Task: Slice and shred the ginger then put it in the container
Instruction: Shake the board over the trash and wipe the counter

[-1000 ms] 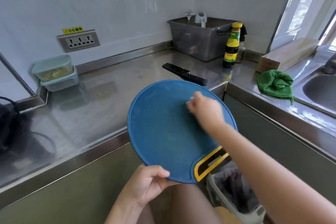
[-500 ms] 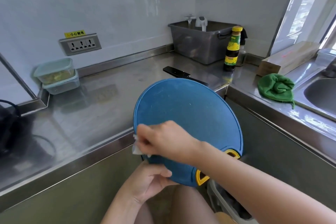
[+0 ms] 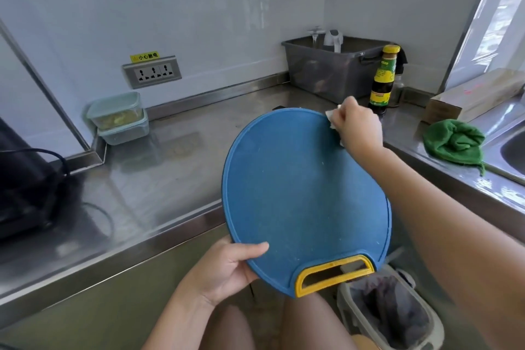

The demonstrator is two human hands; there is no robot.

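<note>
The left hand (image 3: 227, 267) gripped the lower-left rim of the round blue cutting board (image 3: 304, 196), thumb on its face, holding it tilted off the steel surface (image 3: 170, 179), with a lined bin (image 3: 389, 312) below its yellow handle (image 3: 335, 275). The right hand (image 3: 355, 125) pinched a white tissue (image 3: 331, 118) against the board's upper-right edge, in front of a dark sauce bottle (image 3: 383, 79). Two lidded containers (image 3: 118, 116) sat stacked by the wall corner, the upper one holding something yellowish, and a green cloth (image 3: 454, 142) lay near the sink (image 3: 514, 150).

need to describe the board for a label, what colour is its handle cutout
Yellow: the handle rims the slot at the near edge of the blue cutting board, clearest in the head view.
</note>
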